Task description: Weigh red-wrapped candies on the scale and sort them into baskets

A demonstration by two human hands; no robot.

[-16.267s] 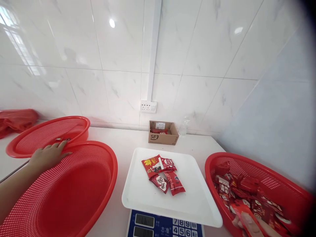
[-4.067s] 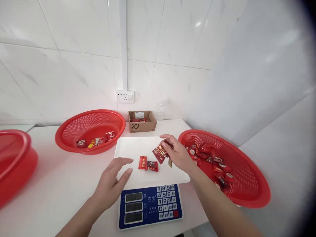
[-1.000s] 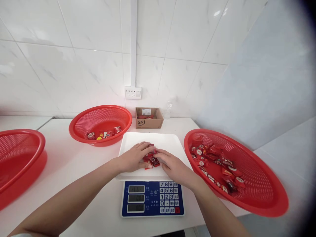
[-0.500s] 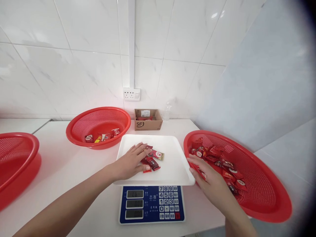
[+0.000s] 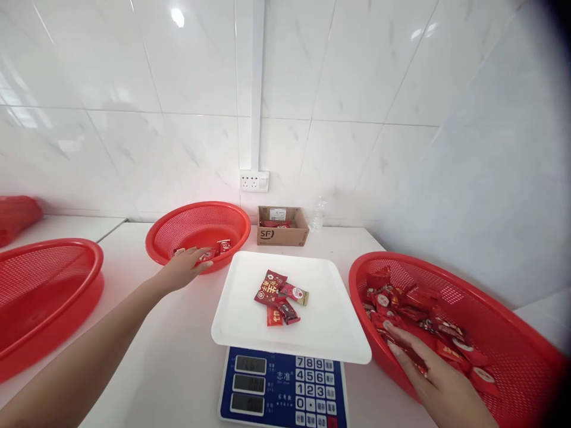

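My left hand (image 5: 185, 268) is over the near rim of the back red basket (image 5: 154, 238), fingers stretched out above a few small snack packets (image 5: 223, 245). My right hand (image 5: 428, 368) reaches over the near rim of the right red basket (image 5: 504, 333), fingers apart, close to the heap of red snack packets (image 5: 414, 303). Between the hands, a white tray (image 5: 330, 315) sits on a blue weighing scale (image 5: 285, 386). Several red packets (image 5: 272, 288) lie together on the tray, untouched by either hand.
Another red basket (image 5: 89, 261) stands at the left. Behind the tray are a small cardboard box (image 5: 283, 236) with red packets inside and a clear plastic bottle (image 5: 318, 214). A red bundle (image 5: 18, 217) lies at the far left. A tiled wall with a socket (image 5: 254, 181) rises behind.
My left hand has left the packets on the tray and moved to the back basket. My right hand has moved from the tray's edge into the right basket. The view has shifted left.
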